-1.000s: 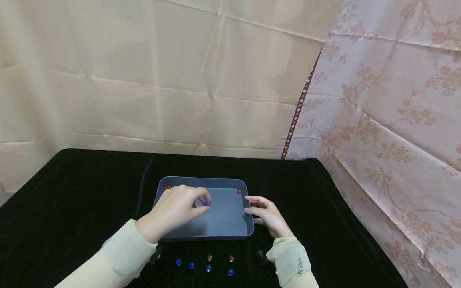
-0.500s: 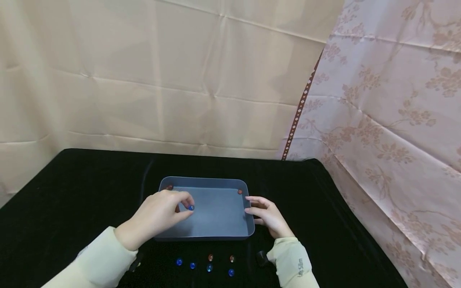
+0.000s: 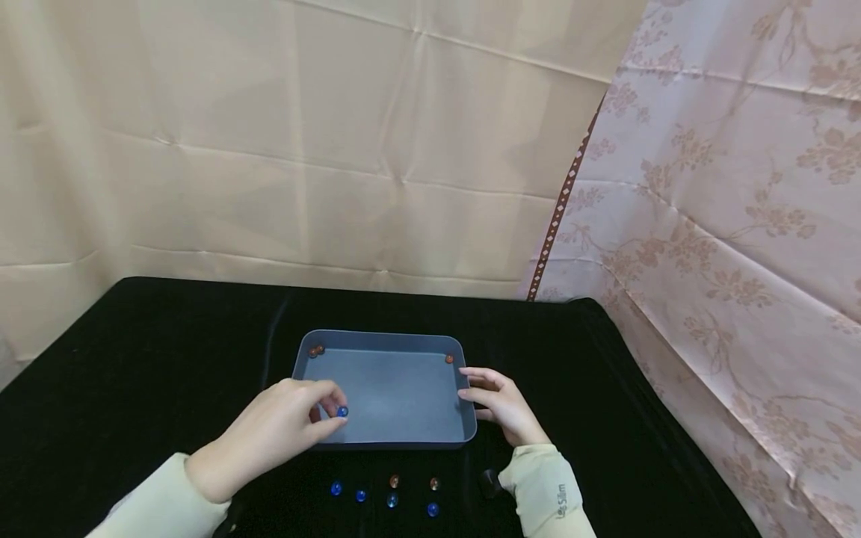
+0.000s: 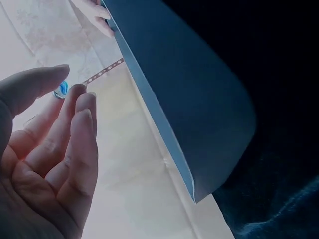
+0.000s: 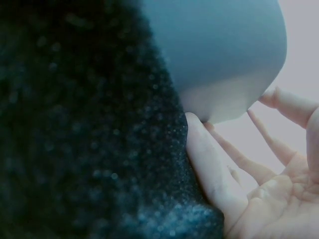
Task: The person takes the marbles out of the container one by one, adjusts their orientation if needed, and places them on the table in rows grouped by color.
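Between thumb and forefinger, my left hand [image 3: 272, 427] pinches a blue glass marble [image 3: 342, 411] above the front left part of a grey-blue tray [image 3: 403, 396]. The left wrist view shows the swirled marble [image 4: 61, 89] at the fingertips, outside the tray wall [image 4: 184, 94] as seen from there. My right hand [image 3: 503, 407] lies along the tray's right side, fingers spread and touching its outer wall [image 5: 224, 94]. Inside, two orange-brown marbles [image 3: 316, 351] sit in the back left corner. Another orange-brown marble [image 3: 449, 359] is near the back right corner.
On the black cloth [image 3: 168, 359] before the tray lie several loose marbles: blue ones [image 3: 336, 488], a lighter blue one [image 3: 392, 500], and two orange-brown ones [image 3: 394, 481]. A beige curtain [image 3: 336, 149] hangs behind, and a flowered one [image 3: 726, 224] at the right.
My left hand has moved left and toward me with the blue marble, from over the tray's middle to its front left. The back left marbles are now uncovered. The right hand stays put.
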`<state>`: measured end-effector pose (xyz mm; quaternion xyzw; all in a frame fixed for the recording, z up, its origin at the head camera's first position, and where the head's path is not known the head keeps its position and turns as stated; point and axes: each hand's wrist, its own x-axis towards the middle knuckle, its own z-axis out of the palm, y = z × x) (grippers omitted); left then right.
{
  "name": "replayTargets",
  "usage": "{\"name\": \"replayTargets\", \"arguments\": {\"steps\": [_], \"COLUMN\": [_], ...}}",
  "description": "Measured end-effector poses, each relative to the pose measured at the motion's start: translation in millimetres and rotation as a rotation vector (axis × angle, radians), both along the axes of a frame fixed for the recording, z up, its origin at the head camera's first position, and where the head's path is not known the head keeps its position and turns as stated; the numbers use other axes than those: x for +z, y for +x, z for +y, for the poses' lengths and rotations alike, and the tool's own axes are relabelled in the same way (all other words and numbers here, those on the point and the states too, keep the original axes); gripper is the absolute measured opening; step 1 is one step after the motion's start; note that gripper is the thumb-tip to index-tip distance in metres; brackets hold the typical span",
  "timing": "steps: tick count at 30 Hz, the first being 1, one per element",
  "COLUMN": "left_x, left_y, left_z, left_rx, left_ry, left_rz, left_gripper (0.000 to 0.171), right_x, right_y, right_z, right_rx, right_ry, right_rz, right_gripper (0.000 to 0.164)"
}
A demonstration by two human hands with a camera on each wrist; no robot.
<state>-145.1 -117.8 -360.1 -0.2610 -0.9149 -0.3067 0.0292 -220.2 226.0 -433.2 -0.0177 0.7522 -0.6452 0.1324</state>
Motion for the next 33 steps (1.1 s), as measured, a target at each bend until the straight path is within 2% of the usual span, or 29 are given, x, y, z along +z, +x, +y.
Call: {"name": "replayTargets", "arguments": {"steps": [6,16,21,28,33], "left_x": [-3.4,-13.8,-19.0,-27.7,-34.1], "left_y": [8.4,19.5,20.6,21.7,21.6], "left_z": [-5.7,-13.7,-20.5,-27.3,-29.2], "left_rx": [-0.060,-0.143,-0.189,-0.205,-0.215], "left_ry": [0.040,-0.001,-0.027,-0.073,-0.114], "left_rz": [-0.010,0.025,-0.025,-0.097,-0.098], "left_gripper": [0.007,0.010,0.012,0.010,0.009], "right_x": [-0.3,1.3,0.4,0.1,-0.1], "right_y": [-0.1,0.0,-0.4,-1.3,-1.0], "right_z": [0.8,-1.3,-1.8,-1.4,-1.4], "right_rx": [0.000,-0.015,-0.020,-0.017,-0.022], "right_ry": [0.000,0.007,0.006,0.007,0.006], "right_rz": [0.001,-0.006,-0.003,0.002,-0.004], "right_gripper": [0.047,0.045,0.044,0.044,0.044]}}
